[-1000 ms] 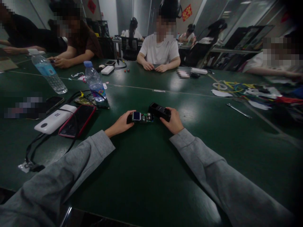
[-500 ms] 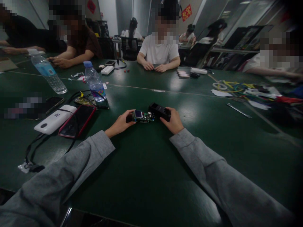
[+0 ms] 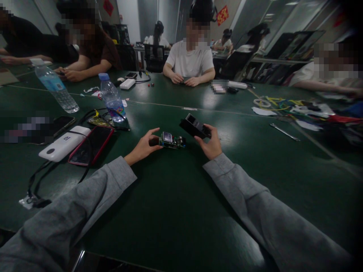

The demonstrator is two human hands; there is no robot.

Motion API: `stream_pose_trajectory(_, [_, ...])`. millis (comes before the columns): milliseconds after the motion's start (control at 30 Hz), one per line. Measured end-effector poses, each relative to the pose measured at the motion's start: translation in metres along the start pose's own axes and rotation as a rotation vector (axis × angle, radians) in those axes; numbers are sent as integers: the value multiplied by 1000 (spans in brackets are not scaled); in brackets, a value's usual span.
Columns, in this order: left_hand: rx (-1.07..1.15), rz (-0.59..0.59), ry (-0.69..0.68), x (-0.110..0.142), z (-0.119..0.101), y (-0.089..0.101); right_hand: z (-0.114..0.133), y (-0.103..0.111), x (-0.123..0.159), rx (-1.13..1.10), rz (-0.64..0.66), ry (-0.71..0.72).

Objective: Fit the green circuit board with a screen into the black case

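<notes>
A small green circuit board with a little square screen point(image 3: 171, 140) lies on the dark green table in front of me. My left hand point(image 3: 143, 146) is at its left end, thumb and index finger spread apart around that end; its other fingers are partly hidden. My right hand point(image 3: 210, 142) grips a black plastic case point(image 3: 193, 125) by its right end between thumb and fingers. The case has a rectangular window and is held tilted above the table, just right of the board and apart from it.
To the left lie a white power bank point(image 3: 65, 143), a red-edged phone point(image 3: 92, 145), cables and two water bottles point(image 3: 112, 98) point(image 3: 55, 87). A wrench point(image 3: 284, 132) and a heap of coloured wires point(image 3: 295, 107) are on the right. Other people sit around the table.
My right hand has lifted and tilted the black case away from the board. My left index finger has spread off the board, whose screen now looks lighter.
</notes>
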State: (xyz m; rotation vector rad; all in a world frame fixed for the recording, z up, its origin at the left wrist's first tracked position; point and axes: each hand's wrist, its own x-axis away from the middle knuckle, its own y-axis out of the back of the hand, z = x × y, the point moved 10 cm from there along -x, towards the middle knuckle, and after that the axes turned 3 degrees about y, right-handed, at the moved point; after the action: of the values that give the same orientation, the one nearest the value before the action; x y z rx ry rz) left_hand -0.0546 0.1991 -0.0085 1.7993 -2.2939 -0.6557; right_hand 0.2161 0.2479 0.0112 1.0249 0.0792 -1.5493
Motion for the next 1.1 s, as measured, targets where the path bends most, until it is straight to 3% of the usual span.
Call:
stream_pose_trajectory(300, [20,-12,28,0,1,-1,61,-28,7,-253,242,61])
stream_pose_trajectory(400, [10,-17,21,-2,4,0,71,-34,9,-273,324,99])
stream_pose_trajectory(633, [43,-14,30,-1,4,-1,56,-46,15,-219,414,122])
stream_pose_trajectory(800, [65,-16,40,0,0,-1,60,-55,23,-127,490,196])
stream_pose_trajectory(1100, [68,-39,49,0,6,2,49,-54,24,-130,449,146])
